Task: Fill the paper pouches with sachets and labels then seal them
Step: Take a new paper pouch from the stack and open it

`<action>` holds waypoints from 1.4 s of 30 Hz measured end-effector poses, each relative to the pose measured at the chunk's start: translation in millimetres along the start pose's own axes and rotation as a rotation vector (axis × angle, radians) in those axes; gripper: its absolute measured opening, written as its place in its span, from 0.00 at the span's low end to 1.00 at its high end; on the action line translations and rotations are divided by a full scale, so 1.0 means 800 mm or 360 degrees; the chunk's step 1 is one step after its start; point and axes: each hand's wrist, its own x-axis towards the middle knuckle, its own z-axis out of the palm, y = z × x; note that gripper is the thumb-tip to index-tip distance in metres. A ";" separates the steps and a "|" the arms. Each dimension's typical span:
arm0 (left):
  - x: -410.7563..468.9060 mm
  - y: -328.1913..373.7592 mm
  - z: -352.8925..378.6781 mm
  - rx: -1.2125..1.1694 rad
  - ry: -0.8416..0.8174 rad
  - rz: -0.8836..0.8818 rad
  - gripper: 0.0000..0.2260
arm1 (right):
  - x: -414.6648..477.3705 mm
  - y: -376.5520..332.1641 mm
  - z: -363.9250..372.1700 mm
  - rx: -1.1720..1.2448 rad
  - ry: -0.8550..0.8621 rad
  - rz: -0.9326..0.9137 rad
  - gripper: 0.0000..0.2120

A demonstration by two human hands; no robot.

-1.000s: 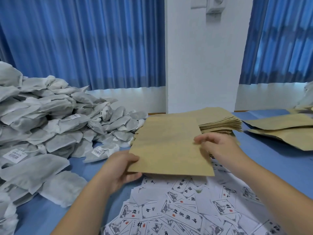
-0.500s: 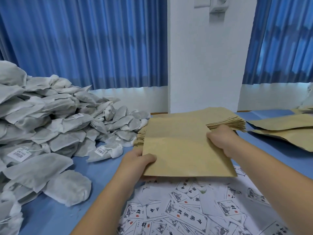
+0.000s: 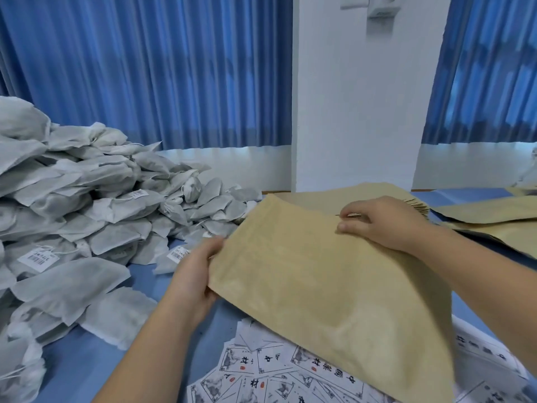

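Head view: left hand [image 3: 194, 276], right hand [image 3: 388, 225] tight on paper pouch [image 3: 334, 286]; blue table [image 3: 87, 369], blue curtains [image 3: 145, 68].

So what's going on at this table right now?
A person is holding one brown paper pouch tilted over the blue table. The left hand grips its left edge, and the right hand pinches its far edge, apparently at the opening. Whether anything is inside cannot be seen. A heap of white sachets lies to the left, printed labels are scattered under the pouch, and a stack of pouches sits behind it.
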 end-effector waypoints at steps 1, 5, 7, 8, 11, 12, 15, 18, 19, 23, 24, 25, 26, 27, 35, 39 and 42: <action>0.000 -0.002 0.001 0.0111 -0.0042 -0.0009 0.09 | 0.002 0.002 -0.001 -0.0083 0.0014 -0.0050 0.17; -0.008 -0.008 0.015 0.0391 -0.0203 -0.0029 0.08 | 0.012 0.004 -0.011 -0.0366 -0.0017 -0.0261 0.21; -0.012 -0.010 0.022 0.0470 -0.0218 -0.0036 0.06 | 0.018 0.003 -0.021 -0.0383 -0.0024 -0.0282 0.19; -0.014 -0.011 0.025 0.0468 -0.0225 -0.0053 0.06 | 0.021 0.003 -0.025 -0.0362 -0.0040 -0.0277 0.17; -0.018 -0.013 0.035 0.0449 -0.0176 -0.0081 0.07 | 0.027 -0.001 -0.035 -0.0379 -0.0106 -0.0270 0.13; -0.020 -0.015 0.037 0.0447 -0.0157 -0.0090 0.07 | 0.029 -0.003 -0.036 -0.0422 -0.0115 -0.0275 0.13; -0.027 -0.025 0.048 0.0478 -0.0168 -0.0122 0.06 | 0.025 -0.011 -0.028 -0.0721 -0.0137 -0.0154 0.16; -0.031 -0.036 0.057 0.0631 -0.0105 0.0016 0.08 | 0.008 -0.040 -0.003 -0.0493 0.0062 0.0048 0.13; -0.032 -0.038 0.059 0.0670 -0.0071 0.0085 0.09 | 0.000 -0.056 0.004 -0.0154 0.0151 0.0144 0.08; -0.036 -0.041 0.067 0.0543 -0.0116 0.0119 0.08 | -0.030 -0.116 0.033 0.1008 -0.0169 0.0411 0.14; -0.038 -0.041 0.069 0.0478 -0.0145 0.0102 0.07 | -0.036 -0.128 0.040 0.1133 -0.0271 0.0421 0.15; -0.040 -0.040 0.070 0.0416 -0.0175 0.0085 0.07 | -0.041 -0.136 0.047 0.1213 -0.0321 0.0430 0.17; -0.041 -0.039 0.069 0.0378 -0.0209 0.0076 0.08 | -0.044 -0.141 0.051 0.1277 -0.0338 0.0452 0.18; -0.042 -0.038 0.068 0.0365 -0.0250 0.0080 0.09 | -0.046 -0.144 0.055 0.1345 -0.0346 0.0482 0.19; -0.054 -0.027 0.062 0.0377 -0.0473 0.0091 0.09 | -0.049 -0.135 0.040 0.1649 -0.0595 0.0470 0.20; -0.058 -0.025 0.064 0.0312 -0.0591 0.0098 0.10 | -0.050 -0.124 0.025 0.1719 -0.0723 0.0399 0.16; -0.062 -0.022 0.067 0.0298 -0.0596 0.0090 0.08 | -0.052 -0.121 0.015 0.1718 -0.0717 0.0321 0.10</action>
